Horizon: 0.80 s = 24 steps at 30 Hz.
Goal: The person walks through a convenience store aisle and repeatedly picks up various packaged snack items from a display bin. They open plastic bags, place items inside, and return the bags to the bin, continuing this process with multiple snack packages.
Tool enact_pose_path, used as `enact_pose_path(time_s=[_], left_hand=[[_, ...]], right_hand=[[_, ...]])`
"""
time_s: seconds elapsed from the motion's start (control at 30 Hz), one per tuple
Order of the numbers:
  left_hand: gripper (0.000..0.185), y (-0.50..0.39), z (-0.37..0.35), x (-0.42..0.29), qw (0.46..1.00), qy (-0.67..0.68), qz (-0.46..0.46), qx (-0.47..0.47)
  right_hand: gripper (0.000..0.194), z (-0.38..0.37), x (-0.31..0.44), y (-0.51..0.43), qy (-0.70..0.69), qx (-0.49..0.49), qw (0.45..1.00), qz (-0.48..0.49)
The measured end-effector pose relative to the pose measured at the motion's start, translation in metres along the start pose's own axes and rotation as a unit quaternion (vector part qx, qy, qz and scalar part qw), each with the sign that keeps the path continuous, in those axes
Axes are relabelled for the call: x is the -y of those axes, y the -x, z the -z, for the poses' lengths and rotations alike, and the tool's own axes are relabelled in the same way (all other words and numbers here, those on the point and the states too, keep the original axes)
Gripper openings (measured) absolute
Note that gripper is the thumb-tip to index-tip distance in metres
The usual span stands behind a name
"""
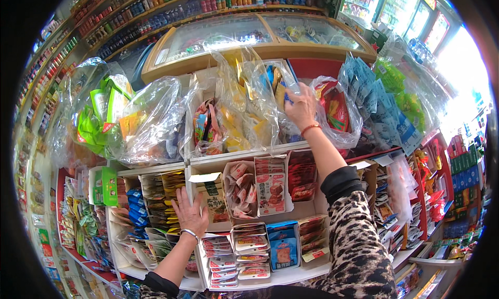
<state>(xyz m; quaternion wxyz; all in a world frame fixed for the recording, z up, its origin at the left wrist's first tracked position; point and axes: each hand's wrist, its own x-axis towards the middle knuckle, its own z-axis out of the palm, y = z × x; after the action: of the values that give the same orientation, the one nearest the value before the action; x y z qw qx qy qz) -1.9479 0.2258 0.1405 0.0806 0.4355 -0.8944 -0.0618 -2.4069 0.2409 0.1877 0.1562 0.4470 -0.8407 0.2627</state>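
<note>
My right hand [302,106] reaches into the back row, at a clear plastic bag of yellow and blue snack packets [277,86]; its fingertips touch a packet with blue print, and whether they grip it is hidden. My left hand [191,213] rests with fingers spread on the divider of the white display rack, beside yellow-edged packets [173,197] and a box of dark green and tan packets [212,201]. Just right of my right hand lies a clear bag with red packets [336,108]. A clear bag of yellow packets [241,119] stands to its left.
Behind the rack is a wood-framed glass-topped case [218,51]. Green packets [103,115] in clear bags stand at the left, hanging light-blue packets [374,96] at the right. Near me are boxes of white-and-red packets [249,252] and a blue box [282,246]. Bottle shelves [187,10] line the back.
</note>
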Motion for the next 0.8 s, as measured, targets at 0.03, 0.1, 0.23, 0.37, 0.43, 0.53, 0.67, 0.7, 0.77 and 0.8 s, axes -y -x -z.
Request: enact_pose_path(time_s=[0.03,0.1,0.23,0.37,0.43,0.53,0.67,0.7,0.77,0.8], left_hand=[[0.051,0.000,0.000,0.000,1.000,0.001,-0.001,0.000],[0.050,0.000,0.000,0.000,1.000,0.001,0.002,0.003],[0.049,0.001,0.001,0.001,1.000,0.004,0.002,0.002],[0.048,0.002,0.002,0.002,1.000,0.008,0.001,-0.005],[0.048,0.002,0.002,0.002,1.000,0.013,0.002,-0.002],[0.048,0.002,0.003,0.001,1.000,0.012,0.001,-0.003],[0.047,0.002,0.004,0.001,1.000,0.015,0.002,-0.003],[0.047,0.002,0.004,0.001,1.000,0.015,0.002,-0.004],[0.046,0.002,0.004,0.001,1.000,0.014,0.003,-0.004],[0.045,0.002,0.004,0.001,1.000,0.013,0.003,-0.004]], right_hand=[[0.039,-0.006,0.005,0.003,-0.016,-0.034,0.998,0.050],[0.045,-0.017,0.013,0.017,-0.067,0.094,0.993,-0.034],[0.053,-0.028,0.016,0.047,0.069,0.231,0.967,-0.079],[0.043,-0.027,0.016,0.059,0.032,0.124,0.992,-0.021],[0.020,-0.026,0.018,0.066,-0.062,0.090,0.993,0.040],[0.016,-0.020,0.017,0.078,-0.164,0.184,0.964,0.095],[0.025,-0.001,0.010,0.075,-0.153,0.275,0.949,-0.022],[0.025,0.006,0.011,0.072,-0.150,0.281,0.948,-0.016],[0.026,0.021,0.021,0.064,-0.104,0.286,0.952,-0.025],[0.027,0.029,0.030,0.061,-0.124,0.221,0.967,-0.025]])
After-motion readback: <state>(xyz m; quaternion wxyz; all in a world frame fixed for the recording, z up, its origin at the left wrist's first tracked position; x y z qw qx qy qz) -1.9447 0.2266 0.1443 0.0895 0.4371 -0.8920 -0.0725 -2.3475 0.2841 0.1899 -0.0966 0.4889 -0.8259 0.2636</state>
